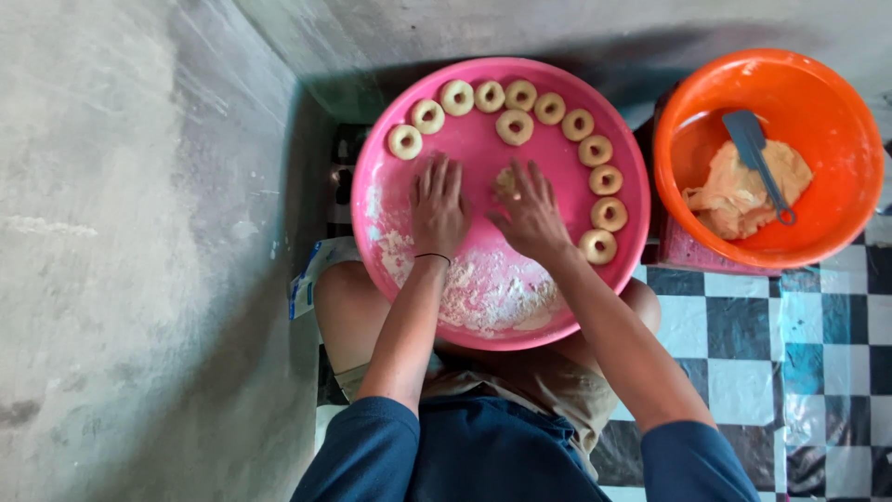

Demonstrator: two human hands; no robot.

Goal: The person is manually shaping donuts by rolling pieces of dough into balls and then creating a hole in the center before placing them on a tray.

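On the floured pink tray (pixel 390 200) across the lap, the right hand (pixel 531 216) is pressing spread fingers onto a dough lump (pixel 505 180) while the left hand (pixel 438 206) is lying flat beside it, likely shaping another ring (pixel 514 127).

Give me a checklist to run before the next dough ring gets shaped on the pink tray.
1. Dough piece under the right hand: ok, fingertips on it.
2. Left hand free: ok, flat on the tray, holding nothing.
3. Room on the tray for another ring: ok, bare middle and left side.
4. Flour to hand: ok, a patch at the near edge.
5. Finished rings apart from each other: ok, though closely spaced.
6. More dough in the orange bowl: ok, lump with a blue scraper on it.
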